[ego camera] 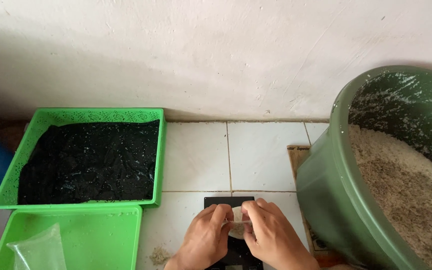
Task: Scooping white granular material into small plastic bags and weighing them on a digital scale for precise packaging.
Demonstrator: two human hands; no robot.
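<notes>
- The green tub (326,200) of pale grain crowded the black scale's (216,202) right edge.
- Left of the scale, bare white floor tiles (196,157) reached the green tray (6,190).
- Over the scale, the left hand (205,240) and right hand (273,235) met, fingers (248,207) pinching a small clear bag (237,222) of pale grain.

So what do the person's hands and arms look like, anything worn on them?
Both are bare. The left hand and right hand show no gloves, rings or watch, and no sleeves reach the wrists that are in view. The nails look short and unpainted. The forearms are cut off by the bottom edge, so anything worn higher up cannot be seen.
</notes>
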